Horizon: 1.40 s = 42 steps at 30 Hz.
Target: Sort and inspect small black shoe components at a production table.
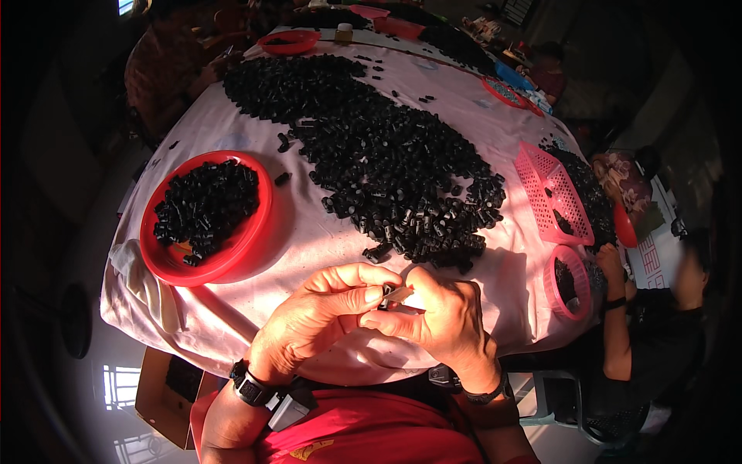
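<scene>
Near the table's front edge, my left hand (321, 309) pinches a small black plastic part (386, 292) between thumb and forefinger. Closed beside it, my right hand (448, 313) grips a thin, flat, light-coloured piece (399, 295) that meets the black part; its kind is too small to make out. Just beyond my fingers begins a big heap of short black cylindrical parts (386, 170), spread back across the table. On the left stands a red basin (267, 203) holding more of these black parts.
A pale pink cloth (309, 240) covers the table. To the right stand a pink perforated basket (533, 185) and a round pink basket (585, 282). A person (657, 340) sits at the right. A crumpled white cloth (143, 282) lies at left, above a cardboard box (158, 402).
</scene>
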{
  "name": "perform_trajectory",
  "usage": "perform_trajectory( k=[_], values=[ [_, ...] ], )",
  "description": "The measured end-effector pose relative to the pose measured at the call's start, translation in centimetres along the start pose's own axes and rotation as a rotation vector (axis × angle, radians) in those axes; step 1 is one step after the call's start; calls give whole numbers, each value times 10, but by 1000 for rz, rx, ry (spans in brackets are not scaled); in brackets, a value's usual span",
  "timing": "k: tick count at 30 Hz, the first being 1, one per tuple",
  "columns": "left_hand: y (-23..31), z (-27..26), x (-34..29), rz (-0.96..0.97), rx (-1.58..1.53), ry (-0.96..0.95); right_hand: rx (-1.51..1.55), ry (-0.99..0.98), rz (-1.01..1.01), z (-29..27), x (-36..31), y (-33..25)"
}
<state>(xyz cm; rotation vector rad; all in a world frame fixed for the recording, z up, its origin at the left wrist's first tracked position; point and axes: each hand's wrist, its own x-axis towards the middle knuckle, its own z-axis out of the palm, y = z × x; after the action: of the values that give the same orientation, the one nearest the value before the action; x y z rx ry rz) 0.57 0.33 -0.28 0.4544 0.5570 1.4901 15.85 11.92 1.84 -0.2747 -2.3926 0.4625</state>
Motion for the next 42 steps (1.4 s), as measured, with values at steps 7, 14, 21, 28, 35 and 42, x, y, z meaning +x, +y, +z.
perform_trajectory(
  k=[7, 14, 21, 28, 35, 42],
  values=[
    [-1, 1, 1, -9, 15, 5, -23, -17, 5, -1, 0, 1],
    [-1, 2, -1, -6, 20, 12, -25, -30, -17, 0, 0, 2],
    [-1, 1, -1, 11, -20, 2, 3, -40, -27, 2, 0, 1],
    [-1, 1, 1, -2, -11, -20, -9, -46, 46, -3, 1, -4],
    [-2, 0, 1, 15, -31, -28, -51, -36, 23, 0, -1, -1],
    [-1, 1, 0, 2, -2, -11, -37, -9, 2, -1, -1, -2]
  ],
)
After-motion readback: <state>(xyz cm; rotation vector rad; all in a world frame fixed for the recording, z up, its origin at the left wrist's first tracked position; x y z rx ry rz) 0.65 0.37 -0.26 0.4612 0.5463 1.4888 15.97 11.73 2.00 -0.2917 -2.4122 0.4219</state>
